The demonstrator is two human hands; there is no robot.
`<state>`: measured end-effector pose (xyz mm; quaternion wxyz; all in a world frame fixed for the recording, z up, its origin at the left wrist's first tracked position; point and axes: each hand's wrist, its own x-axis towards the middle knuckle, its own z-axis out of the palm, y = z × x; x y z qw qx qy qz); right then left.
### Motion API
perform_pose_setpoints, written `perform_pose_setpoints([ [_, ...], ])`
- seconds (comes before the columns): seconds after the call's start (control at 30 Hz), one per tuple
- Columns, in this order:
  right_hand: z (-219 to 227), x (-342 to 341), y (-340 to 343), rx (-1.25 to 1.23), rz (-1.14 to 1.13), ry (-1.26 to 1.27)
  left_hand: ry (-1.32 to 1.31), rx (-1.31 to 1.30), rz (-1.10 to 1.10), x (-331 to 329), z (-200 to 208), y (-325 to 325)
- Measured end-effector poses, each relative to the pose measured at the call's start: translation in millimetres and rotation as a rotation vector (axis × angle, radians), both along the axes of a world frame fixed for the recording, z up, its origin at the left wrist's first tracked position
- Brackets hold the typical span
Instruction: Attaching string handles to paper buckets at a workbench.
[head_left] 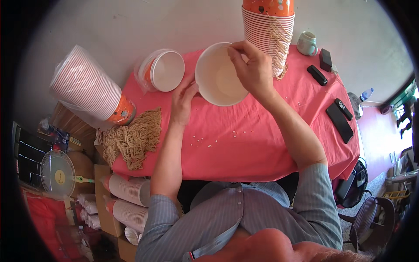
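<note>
Now both hands hold the empty paper bowl (217,78).

White paper bowl (217,76), tilted, empty, above the pink tablecloth (262,139).

Grey-blue pinstriped shirt — buttoned placket, sleeves rolled above the elbows, forearms bare — no rings visible

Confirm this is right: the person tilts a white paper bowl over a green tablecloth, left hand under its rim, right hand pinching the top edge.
Not quite. The tablecloth is pink-red, not green, as the head view shows. The rest holds: the left hand supports the white paper bowl at its lower rim, and the right hand pinches its top edge.
</note>
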<state>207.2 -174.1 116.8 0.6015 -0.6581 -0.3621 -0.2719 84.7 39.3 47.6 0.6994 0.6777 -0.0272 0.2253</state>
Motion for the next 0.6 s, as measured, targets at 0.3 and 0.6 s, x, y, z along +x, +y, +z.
perform_pose_setpoints([
  [0.3, -65, 63, 12, 0.047, 0.722, 0.810, -0.332, 0.352, -0.034, -16, 1, -13],
  [0.6, -89, 69, 15, 0.202, 0.985, 0.980, -0.244, 0.388, 0.007, -27, 8, -16],
])
